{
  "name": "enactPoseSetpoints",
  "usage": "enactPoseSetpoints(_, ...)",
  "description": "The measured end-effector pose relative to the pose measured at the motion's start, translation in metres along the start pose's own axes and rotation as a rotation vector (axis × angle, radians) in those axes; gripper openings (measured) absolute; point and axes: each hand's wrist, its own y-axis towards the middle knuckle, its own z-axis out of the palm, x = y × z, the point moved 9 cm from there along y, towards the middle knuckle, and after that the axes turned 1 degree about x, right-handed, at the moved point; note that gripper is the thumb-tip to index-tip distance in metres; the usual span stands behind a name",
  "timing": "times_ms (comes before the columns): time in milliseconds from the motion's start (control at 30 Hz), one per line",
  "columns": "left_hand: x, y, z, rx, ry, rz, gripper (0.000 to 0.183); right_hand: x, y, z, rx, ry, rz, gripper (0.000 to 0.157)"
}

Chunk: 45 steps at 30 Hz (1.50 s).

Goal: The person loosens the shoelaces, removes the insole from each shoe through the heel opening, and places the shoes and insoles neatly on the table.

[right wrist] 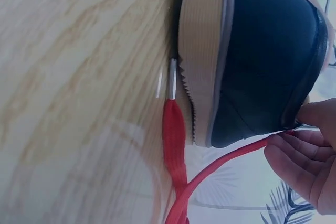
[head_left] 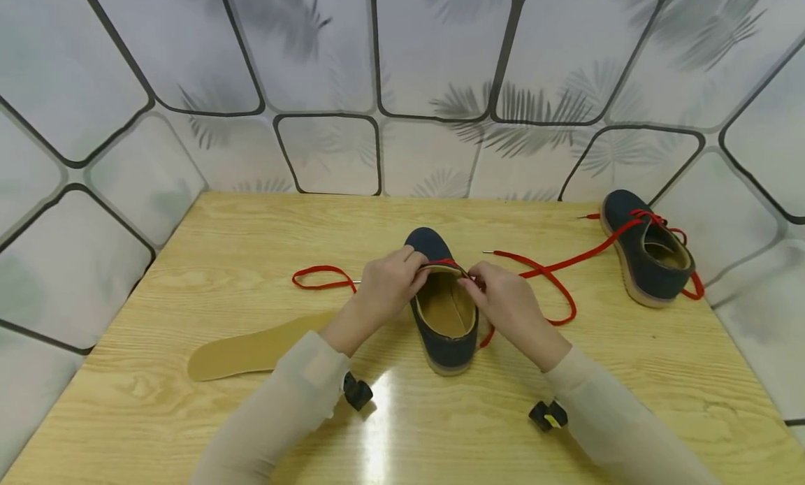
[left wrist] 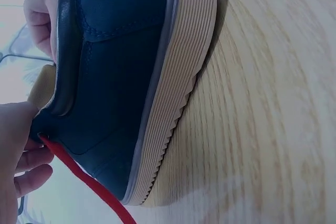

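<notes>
A dark blue lace-up shoe [head_left: 451, 346] with a pale ridged sole stands on the table, toe pointing away and its tan inside showing. My left hand [head_left: 391, 279] pinches the left edge of its opening beside the eyelets. On the opposite edge, the thumb and fingers of my right hand [right wrist: 310, 156] pinch the flap, close to where a red shoelace [right wrist: 226, 160] comes out. The same lace [left wrist: 86, 181] also leaves the left flap in the left wrist view. The tongue is mostly hidden by the hands in the head view.
A tan insole [head_left: 242, 353] lies to the left, partly under my left forearm. At the far right stands a second blue shoe [head_left: 660, 282] with red laces. Loose red lace [head_left: 562, 289] stretches over the table [head_left: 629, 373] between the shoes. A patterned curtain [head_left: 434, 52] encloses the table.
</notes>
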Motion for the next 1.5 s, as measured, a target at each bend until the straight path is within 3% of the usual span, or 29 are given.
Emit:
enactPoseSetpoints(167, -0.005, -0.002, -0.004, -0.044, 0.117, 0.049, 0.013, 0.001, -0.002, -0.003, 0.008, -0.012, 0.007, 0.02)
enactPoseSetpoints(367, -0.018, -0.003, -0.013, -0.184, 0.288, 0.159, 0.012, 0.005, -0.005, -0.011, -0.05, -0.046, -0.045, 0.018)
enactPoseSetpoints(567, -0.026, -0.006, -0.017, -0.259, 0.297, 0.234, 0.01, 0.011, -0.009, -0.017, -0.128, -0.069, -0.125, 0.016)
enactPoseSetpoints(667, -0.026, -0.006, -0.017, -0.271, 0.28, 0.234, 0.012, 0.014, -0.012, -0.02, -0.172, -0.078, -0.18, 0.019)
enactPoseSetpoints(833, -0.026, -0.007, -0.017, -0.287, 0.269, 0.23, 0.009, 0.026, -0.019, -0.026, -0.266, -0.119, -0.311, 0.051)
enactPoseSetpoints(933, -0.025, -0.007, -0.016, -0.283, 0.262, 0.222, 0.009, 0.032, -0.021, -0.03, -0.286, -0.124, -0.349, 0.055)
enactPoseSetpoints(1133, -0.022, -0.008, -0.013, -0.268, 0.26, 0.208, 0.014, 0.04, -0.02, -0.035, -0.255, -0.091, -0.353, 0.049)
enactPoseSetpoints(1333, -0.018, -0.01, -0.015, -0.289, 0.232, 0.179, 0.004, 0.046, -0.019, -0.036, -0.223, -0.089, -0.37, 0.014)
enactPoseSetpoints(1500, -0.014, -0.011, -0.013, -0.282, 0.226, 0.155, 0.008, 0.056, -0.021, -0.03, -0.191, -0.105, -0.452, 0.019)
